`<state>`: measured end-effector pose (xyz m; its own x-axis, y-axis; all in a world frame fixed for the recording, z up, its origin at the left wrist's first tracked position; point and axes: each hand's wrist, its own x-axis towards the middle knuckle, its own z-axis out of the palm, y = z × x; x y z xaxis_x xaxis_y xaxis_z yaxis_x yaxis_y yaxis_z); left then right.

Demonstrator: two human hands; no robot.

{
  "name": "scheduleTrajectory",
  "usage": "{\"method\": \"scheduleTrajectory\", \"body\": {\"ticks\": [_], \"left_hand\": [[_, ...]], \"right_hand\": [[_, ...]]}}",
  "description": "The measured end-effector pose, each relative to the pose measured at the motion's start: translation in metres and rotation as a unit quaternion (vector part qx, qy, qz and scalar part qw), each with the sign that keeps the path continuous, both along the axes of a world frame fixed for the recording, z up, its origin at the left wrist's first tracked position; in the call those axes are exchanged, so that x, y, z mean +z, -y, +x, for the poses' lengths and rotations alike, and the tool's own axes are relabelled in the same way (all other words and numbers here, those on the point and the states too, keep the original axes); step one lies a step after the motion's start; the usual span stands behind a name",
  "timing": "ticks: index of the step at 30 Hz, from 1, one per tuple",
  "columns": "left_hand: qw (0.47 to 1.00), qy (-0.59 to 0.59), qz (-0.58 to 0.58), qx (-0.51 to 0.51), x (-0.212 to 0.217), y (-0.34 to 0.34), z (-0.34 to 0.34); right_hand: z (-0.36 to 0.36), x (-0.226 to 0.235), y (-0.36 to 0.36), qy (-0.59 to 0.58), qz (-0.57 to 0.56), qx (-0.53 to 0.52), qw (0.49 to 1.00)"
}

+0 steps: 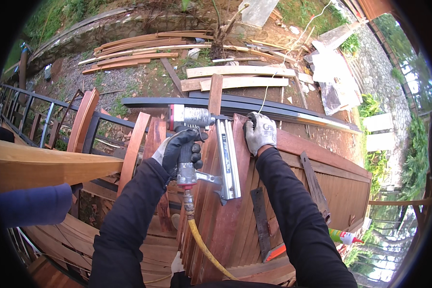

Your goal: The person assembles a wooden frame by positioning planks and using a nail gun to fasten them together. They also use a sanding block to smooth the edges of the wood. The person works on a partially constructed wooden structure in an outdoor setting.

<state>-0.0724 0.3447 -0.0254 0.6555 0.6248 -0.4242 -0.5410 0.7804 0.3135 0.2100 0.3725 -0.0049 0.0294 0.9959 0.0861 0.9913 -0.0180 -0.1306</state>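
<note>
While the nail gun [229, 161] is gripped by the left hand [170, 150] over the reddish board [228, 225], its nose is best kept square and clear of the right hand [262, 132], whose fingers are curled at the board's far end. Nose contact cannot be made out; the yellow hose [200, 242] is partly hidden.

Cannot follow the long, curved yellow hose [198, 244] past six o'clock, nor the navy-blue cloth sleeve [33, 205] beyond half past eight.

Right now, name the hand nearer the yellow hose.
Left: the left hand holds the nail gun that the yellow hose joins; the right hand is farther off, at one end of a reddish board.
</note>
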Motion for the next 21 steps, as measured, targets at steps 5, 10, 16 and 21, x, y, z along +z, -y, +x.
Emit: {"method": "scheduleTrajectory", "body": {"ticks": [5,10,16,21], "left_hand": [[1.0,-0.011,0.008,-0.006,-0.0007,-0.0013,-0.0001],[1.0,-0.019,0.003,0.003,-0.0014,-0.0006,-0.0013],[1.0,-0.027,-0.002,0.011,0.003,0.0002,0.002],[0.999,-0.032,0.0,0.009,0.0046,0.0001,0.0026]], "right_hand": [[-0.0005,0.0026,0.0005,-0.002,-0.002,-0.001,1.0],[-0.003,0.0023,0.0002,-0.003,0.002,0.002,1.0],[-0.0018,0.0026,0.0001,-0.001,0.003,0.003,1.0],[-0.0004,0.0013,0.0004,0.008,0.004,0.001,1.0]]}}
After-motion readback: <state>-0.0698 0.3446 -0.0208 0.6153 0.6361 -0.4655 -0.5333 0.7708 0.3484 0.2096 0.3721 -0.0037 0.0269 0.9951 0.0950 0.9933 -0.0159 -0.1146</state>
